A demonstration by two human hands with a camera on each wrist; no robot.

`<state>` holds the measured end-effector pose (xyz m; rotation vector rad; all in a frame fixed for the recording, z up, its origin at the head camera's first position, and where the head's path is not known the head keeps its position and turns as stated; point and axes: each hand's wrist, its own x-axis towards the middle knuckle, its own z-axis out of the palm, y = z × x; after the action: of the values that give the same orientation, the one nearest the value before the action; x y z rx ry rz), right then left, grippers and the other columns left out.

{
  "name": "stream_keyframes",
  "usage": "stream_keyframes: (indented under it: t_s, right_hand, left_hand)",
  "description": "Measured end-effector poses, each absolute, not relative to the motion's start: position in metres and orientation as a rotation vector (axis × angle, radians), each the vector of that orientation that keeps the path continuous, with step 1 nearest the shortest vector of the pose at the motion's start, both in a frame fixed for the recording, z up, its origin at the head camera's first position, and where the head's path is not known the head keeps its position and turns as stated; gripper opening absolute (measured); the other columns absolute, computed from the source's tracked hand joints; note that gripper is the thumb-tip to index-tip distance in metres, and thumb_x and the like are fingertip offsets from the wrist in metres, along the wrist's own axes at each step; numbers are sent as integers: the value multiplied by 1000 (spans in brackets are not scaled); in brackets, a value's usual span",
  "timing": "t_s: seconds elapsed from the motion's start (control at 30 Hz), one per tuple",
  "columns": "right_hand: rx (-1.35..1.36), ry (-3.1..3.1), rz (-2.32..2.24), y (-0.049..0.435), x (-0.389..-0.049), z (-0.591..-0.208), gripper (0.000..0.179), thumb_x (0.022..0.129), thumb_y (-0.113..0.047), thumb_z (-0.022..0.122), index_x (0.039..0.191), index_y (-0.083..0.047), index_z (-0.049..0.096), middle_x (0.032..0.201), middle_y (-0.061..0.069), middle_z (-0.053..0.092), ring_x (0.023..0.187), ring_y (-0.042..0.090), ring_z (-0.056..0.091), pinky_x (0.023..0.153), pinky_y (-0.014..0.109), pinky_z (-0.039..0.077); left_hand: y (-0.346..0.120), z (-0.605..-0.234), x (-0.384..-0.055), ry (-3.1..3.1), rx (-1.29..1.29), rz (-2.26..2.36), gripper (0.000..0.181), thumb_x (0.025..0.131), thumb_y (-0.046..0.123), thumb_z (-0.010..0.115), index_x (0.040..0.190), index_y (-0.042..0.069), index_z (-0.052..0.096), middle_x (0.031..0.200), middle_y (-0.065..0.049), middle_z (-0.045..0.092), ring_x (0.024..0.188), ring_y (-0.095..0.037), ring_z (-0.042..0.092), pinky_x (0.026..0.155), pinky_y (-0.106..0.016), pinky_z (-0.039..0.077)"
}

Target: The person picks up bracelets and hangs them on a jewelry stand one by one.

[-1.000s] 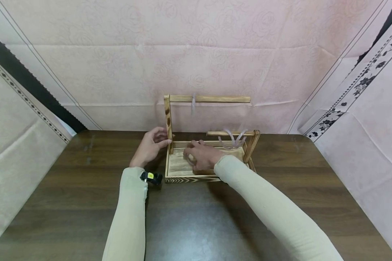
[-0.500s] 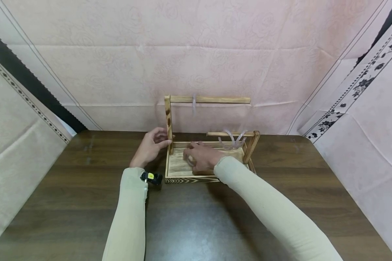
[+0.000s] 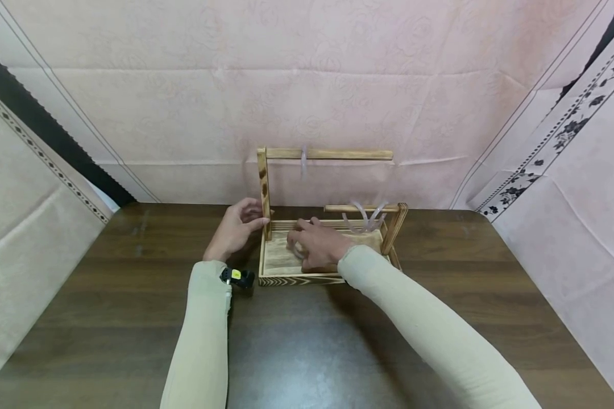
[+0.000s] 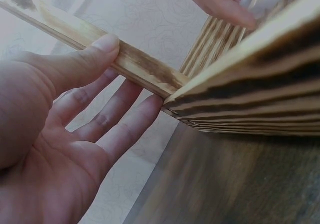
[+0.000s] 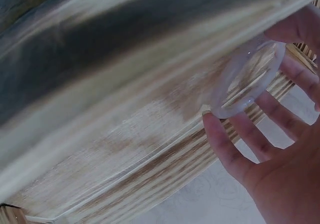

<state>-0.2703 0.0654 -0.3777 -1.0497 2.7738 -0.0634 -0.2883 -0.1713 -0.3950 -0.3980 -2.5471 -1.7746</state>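
Observation:
A wooden bracelet stand has a shallow tray [image 3: 297, 280], a tall post [image 3: 264, 187] at its left and a shorter post [image 3: 395, 230] at its right. My left hand [image 3: 235, 227] holds the tall post near its base, thumb on one face and fingers behind, as the left wrist view shows. Inside the tray, my right hand [image 3: 319, 247] holds a pale translucent bangle [image 5: 241, 107] between thumb and fingertips, low over the tray floor. In the head view that hand mostly covers the bangle.
One translucent bangle [image 3: 303, 163] hangs on the upper bar [image 3: 348, 155]. More bangles [image 3: 360, 211] hang on the lower bar [image 3: 337, 209], close behind my right hand. The stand is near the back edge of the dark wooden table [image 3: 286, 352], before a pink cloth [image 3: 307, 102].
The bangle under my right fingers has tilted slightly, so less of its round opening shows. Both hands keep their places, and the stand has not moved.

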Motion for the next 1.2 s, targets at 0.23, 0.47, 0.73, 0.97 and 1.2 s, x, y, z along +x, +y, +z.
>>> stream_keyframes:
  t_s: [0.23,0.47,0.73,0.97,1.2]
  right_hand:
    - [-1104,2800,-49,66,-267,-374,58,76,-33,88,127,-25,63,134,2,53,113,27,48,80,34,53]
    - [-1118,2817,-44,66,-267,-373,61,74,-31,88,129,-26,63,136,1,51,111,26,46,78,31,52]
    - [-1127,2868,-46,66,-264,-369,64,71,-30,88,130,-26,63,137,0,52,113,27,47,75,32,53]
    - [-1161,2896,-73,70,-261,-370,56,75,-25,84,128,-26,64,135,-1,53,111,27,47,70,30,53]
    - [-1169,2926,-91,76,-257,-370,52,78,-22,80,127,-24,64,133,-1,52,111,25,44,70,31,53]
  left_hand:
    - [-173,-395,-288,-2556,-391,-1780,34,97,13,70,129,6,59,129,-13,70,121,-30,65,100,-44,51]
    - [-174,-397,-288,-2548,-399,-1789,35,97,13,70,129,6,59,130,-15,69,121,-30,65,100,-41,51]
    - [-175,-397,-288,-2547,-397,-1797,35,97,14,70,129,6,59,131,-15,69,121,-29,65,99,-39,51]
    - [-174,-396,-288,-2547,-400,-1785,35,97,13,70,129,6,59,130,-13,69,121,-29,65,98,-39,51]
    - [-172,-395,-287,-2539,-419,-1786,35,97,12,70,130,5,58,132,-18,68,121,-30,65,101,-41,51]
